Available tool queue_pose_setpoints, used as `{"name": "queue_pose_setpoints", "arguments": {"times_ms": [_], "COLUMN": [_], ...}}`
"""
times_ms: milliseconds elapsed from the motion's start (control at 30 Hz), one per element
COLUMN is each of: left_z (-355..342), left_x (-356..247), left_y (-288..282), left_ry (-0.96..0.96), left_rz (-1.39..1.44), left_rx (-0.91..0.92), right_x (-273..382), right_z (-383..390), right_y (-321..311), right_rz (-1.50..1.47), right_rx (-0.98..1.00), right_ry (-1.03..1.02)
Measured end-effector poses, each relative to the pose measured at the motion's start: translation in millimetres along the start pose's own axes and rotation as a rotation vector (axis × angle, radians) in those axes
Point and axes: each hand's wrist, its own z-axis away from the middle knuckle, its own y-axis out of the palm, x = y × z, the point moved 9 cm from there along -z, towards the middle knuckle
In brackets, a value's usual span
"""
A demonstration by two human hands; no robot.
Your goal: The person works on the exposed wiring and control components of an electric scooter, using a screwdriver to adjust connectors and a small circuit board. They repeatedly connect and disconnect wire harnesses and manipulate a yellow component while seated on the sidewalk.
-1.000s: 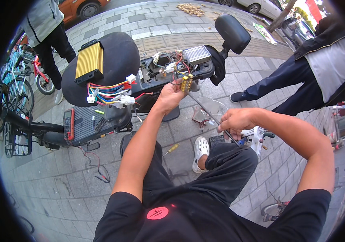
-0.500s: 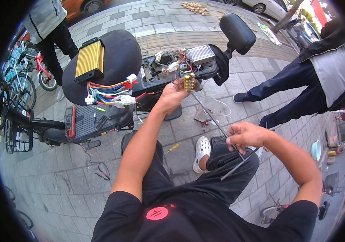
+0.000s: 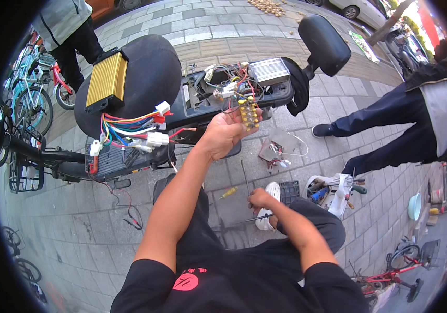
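Note:
Between the fingers and thumb of my left hand [image 3: 223, 130] is a yellow terminal block [image 3: 249, 113] with metal screws. Thin wires run from it into the open compartment [image 3: 194, 101] of an electric scooter. Low over the paving, beside my white clog [image 3: 272, 191], my right hand [image 3: 263, 200] is closed round a dark T-handle wrench [image 3: 255, 218], partly hidden by the hand. A gold finned controller box [image 3: 107, 81] rests on the black seat [image 3: 155, 68], its coloured wires and white connectors [image 3: 157, 139] hanging over the edge. A silver finned box [image 3: 269, 72] sits at the compartment's far end.
On the paving lie a yellow-handled screwdriver [image 3: 229, 192], a plastic bag with small parts [image 3: 281, 149] and a black tray [image 3: 289, 192]. A white tool container [image 3: 341, 193] stands by my right knee. Two people stand nearby, one at the right [image 3: 390, 120].
My right hand has moved left and down with the wrench, away from the terminal block. The left hand still holds the block. The tool container has come into sight.

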Motion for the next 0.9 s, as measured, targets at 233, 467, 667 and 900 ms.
{"name": "queue_pose_setpoints", "arguments": {"times_ms": [233, 467, 667, 900], "left_z": [0.9, -4.2, -2.6, -4.2], "left_x": [3.1, 3.1, 2.6, 4.7], "left_y": [-8.8, -1.4, -2.1, -7.2], "left_ry": [0.002, 0.07, 0.059, 0.096], "left_rz": [0.045, 0.022, 0.078, 0.053], "left_rx": [0.006, 0.035, -0.008, 0.035], "right_x": [61.2, 262.4, 304.7, 315.3], "right_z": [29.5, 251.0, 264.2, 268.2], "right_y": [-57.6, -156.8, -166.2, -168.2], "right_rz": [0.014, -0.285, -0.016, 0.103], "right_rx": [-0.61, -0.964, -1.005, -1.034], "right_ry": [-0.158, -0.774, -0.776, -0.7]}}
